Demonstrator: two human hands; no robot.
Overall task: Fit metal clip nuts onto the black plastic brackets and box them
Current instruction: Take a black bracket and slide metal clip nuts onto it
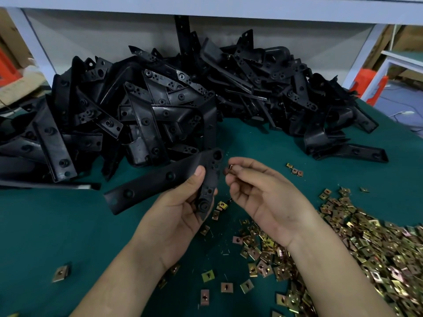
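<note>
The premises were a small-parts assembly workshop or factory floor. A work surface (57, 225) covered in dark green matting carried a bulk heap of identical black plastic brackets (137, 106) across the upper half of the frame. A loose pile of metal clip nuts (377, 248) lay at lower right. Both quantities were consistent with production work. A white-painted steel frame (29, 42) with an overhead shelf (206, 8) enclosed the station. Cardboard cartons (16, 88) stood at upper left. At upper right were an orange crate (368, 85) and a second white-framed bench (402, 62), with cables (402, 113) on the floor beyond.
</note>
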